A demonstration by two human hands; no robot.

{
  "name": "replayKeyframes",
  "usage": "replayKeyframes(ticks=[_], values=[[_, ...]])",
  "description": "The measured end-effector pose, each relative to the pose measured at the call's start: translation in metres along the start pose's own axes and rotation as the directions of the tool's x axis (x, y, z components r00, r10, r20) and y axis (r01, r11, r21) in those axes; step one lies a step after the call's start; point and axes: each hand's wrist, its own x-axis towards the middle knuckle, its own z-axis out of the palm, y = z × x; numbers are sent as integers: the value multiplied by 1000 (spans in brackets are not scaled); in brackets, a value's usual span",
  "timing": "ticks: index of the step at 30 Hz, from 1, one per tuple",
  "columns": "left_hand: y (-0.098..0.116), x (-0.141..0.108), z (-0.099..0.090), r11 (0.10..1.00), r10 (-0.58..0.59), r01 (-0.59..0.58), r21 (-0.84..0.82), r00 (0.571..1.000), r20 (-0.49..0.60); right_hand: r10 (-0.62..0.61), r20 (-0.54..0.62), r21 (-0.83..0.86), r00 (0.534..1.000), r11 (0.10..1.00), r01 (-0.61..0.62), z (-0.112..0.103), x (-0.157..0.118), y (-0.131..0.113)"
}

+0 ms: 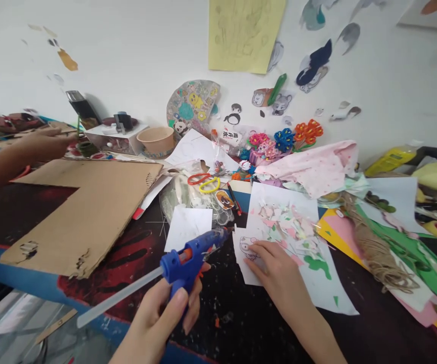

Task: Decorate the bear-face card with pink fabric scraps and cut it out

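- On the counter (229, 316), left grip (165, 311) is clamping around the handle of a blue glue gun (199, 247).
- Gun's long axis is running lower left to upper right, glue stick (120, 297) trailing out the back.
- Nozzle is pointing at the paper drawing (244, 270), which is lying just beyond its tip, to the right; contact unclear.
- Right grip (279, 265) is nearer, fingers resting on the drawing; can't tell if pinching.
- Scrap-covered sheet (262, 192) is lying behind and right.

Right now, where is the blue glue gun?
In the head view, the blue glue gun is below and slightly left of centre, in the left hand, its nozzle near the paper drawing under the right hand.
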Motion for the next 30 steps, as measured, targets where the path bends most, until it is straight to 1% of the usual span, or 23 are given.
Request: replayKeyframes(ticks=[3, 6, 8, 11, 14, 19, 22, 25, 30], values=[[1, 8, 8, 1000, -6, 6, 22, 1000, 22, -104, 30, -84, 994, 991, 106, -4, 3, -1], [-6, 14, 12, 994, -10, 4, 105, 998, 57, -199, -30, -132, 979, 972, 194, -7, 4, -1], [-12, 19, 13, 981, 1, -12, 192, 998, 57, -226, -72, -136, 971, 967, 215, -8, 5, 0], [-18, 26, 11, 959, 58, -69, 276, 997, 49, -224, -98, -106, 970, 971, 214, -7, 7, 4], [-18, 29, 10, 942, 76, -87, 324, 996, 47, -167, -104, -33, 980, 986, 165, -5, 9, 8], [-11, 27, 14, 942, 31, -41, 334, 999, 37, 8, -109, 97, 994, 995, 3, -1, 11, 15], [-10, 26, 17, 948, 8, -23, 316, 999, 50, 94, -84, 152, 992, 985, -81, -1, 12, 16], [-12, 25, 20, 941, -7, -10, 339, 999, 50, 154, -42, 210, 987, 967, -141, -1, 13, 17], [-21, 23, 22, 929, 7, -25, 370, 999, 52, 244, -6, 261, 970, 937, -234, -1, 13, 18]])
